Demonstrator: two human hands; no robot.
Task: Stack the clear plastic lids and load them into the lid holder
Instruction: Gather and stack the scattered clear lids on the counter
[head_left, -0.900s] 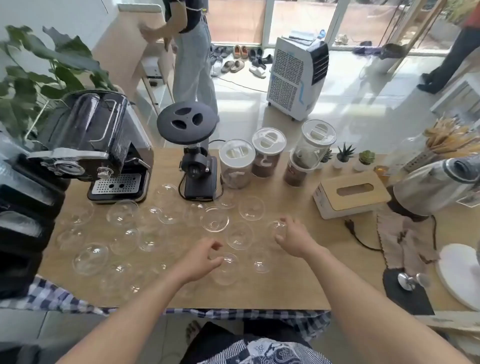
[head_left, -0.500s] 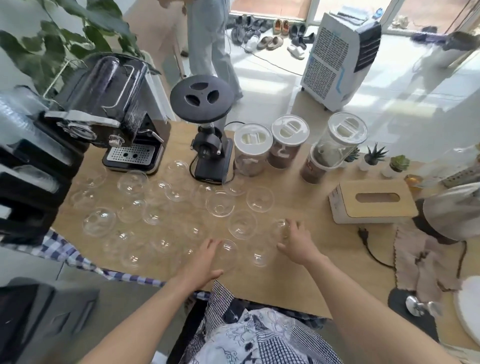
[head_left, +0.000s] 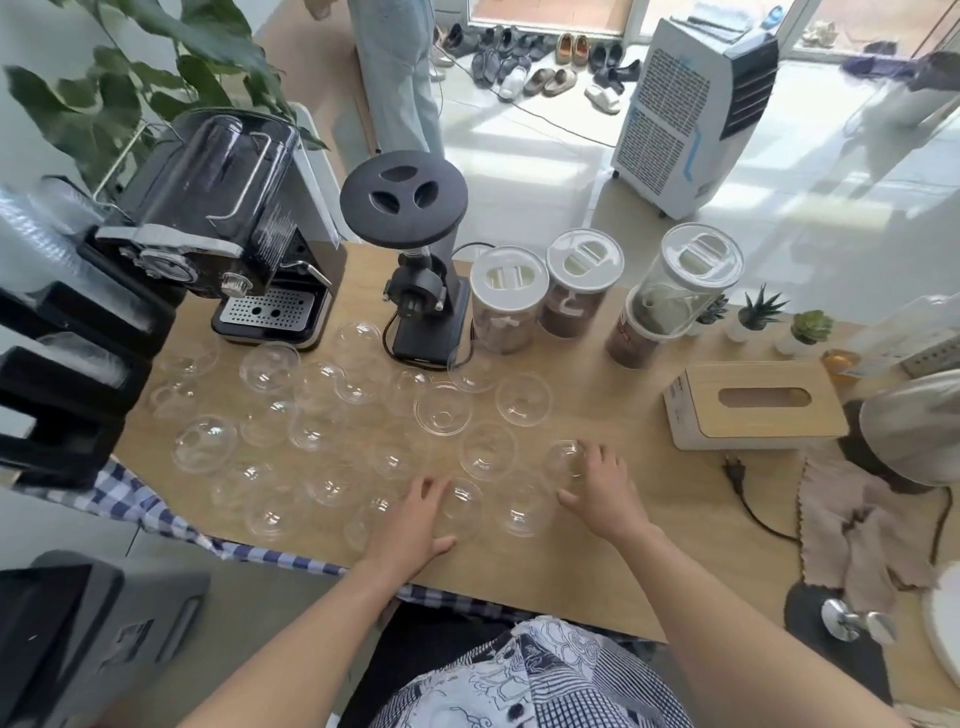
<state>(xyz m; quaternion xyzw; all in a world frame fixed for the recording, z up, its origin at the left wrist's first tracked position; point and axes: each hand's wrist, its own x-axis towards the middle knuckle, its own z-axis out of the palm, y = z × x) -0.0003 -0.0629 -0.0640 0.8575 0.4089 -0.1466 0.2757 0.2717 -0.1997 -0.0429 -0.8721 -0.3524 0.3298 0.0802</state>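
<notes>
Barely started here tbh. The clear dome lids (head_left: 332, 421) are scattered loose all over the wooden counter (head_left: 613, 519), pretty much every one sitting single, no stack built that I can see. My right hand (head_left: 602, 488) is open with its fingers spread over the lid at about 1 o'clock from it (head_left: 566, 457), touching it I think, not gripping yet. My left hand (head_left: 415, 519) is open too, flat beside the near lid at its 1 o'clock (head_left: 462, 501), holding nothing. The black lid holder (head_left: 67, 374) is way over at 9 o'clock on the counter edge, and it looks like some clear stuff already sits in its slots, can't tell exactly what. So basically everything's left: gather, nest, carry left. In the way: the espresso machine (head_left: 234, 239) and coffee grinder (head_left: 415, 270) crowd the 11 to 12 o'clock side, right against the far lids, plus canisters (head_left: 509, 296) behind. Tissue box (head_left: 753, 405) at 2 o'clock is well clear.
</notes>
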